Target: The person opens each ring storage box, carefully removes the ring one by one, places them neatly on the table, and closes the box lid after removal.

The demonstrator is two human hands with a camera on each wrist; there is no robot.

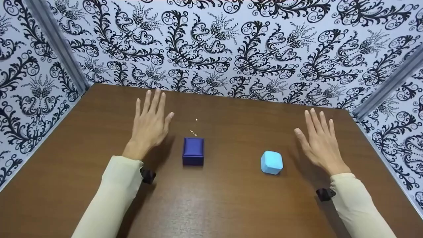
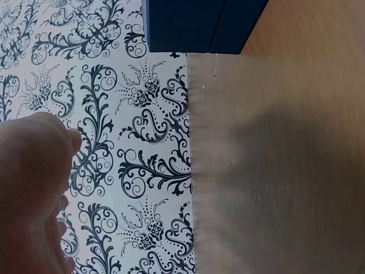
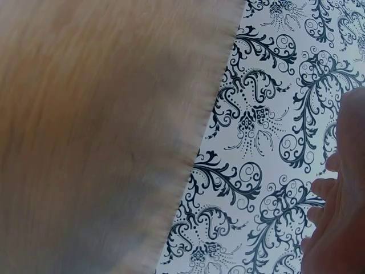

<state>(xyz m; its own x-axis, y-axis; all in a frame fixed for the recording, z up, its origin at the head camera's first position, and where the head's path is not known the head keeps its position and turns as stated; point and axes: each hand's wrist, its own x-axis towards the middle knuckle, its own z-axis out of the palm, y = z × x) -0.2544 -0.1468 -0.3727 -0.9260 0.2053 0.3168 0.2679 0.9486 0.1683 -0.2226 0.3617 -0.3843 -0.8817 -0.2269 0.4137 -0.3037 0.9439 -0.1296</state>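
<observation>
A dark blue square box (image 1: 193,151) with its lid down stands on the brown table, right of my left hand (image 1: 149,124). That hand is held flat, palm down, fingers straight, touching no object. Farther right sits a small light blue rounded box (image 1: 272,162), and beyond it my right hand (image 1: 320,142) is stretched out the same way, empty. Behind the dark box lies a tiny thin golden item (image 1: 193,133), with a small bright speck (image 1: 196,119) behind that. The left wrist view shows the dark box (image 2: 188,25) at its top edge and part of my left hand (image 2: 34,188); the right wrist view shows my right hand (image 3: 339,200).
The wooden table (image 1: 211,205) ends at a back wall (image 1: 205,49) covered in white paper with black scroll patterns. Similar panels stand at left (image 1: 29,79) and right (image 1: 396,138), joined by grey corner strips. Each sleeve cuff has a black device beside it.
</observation>
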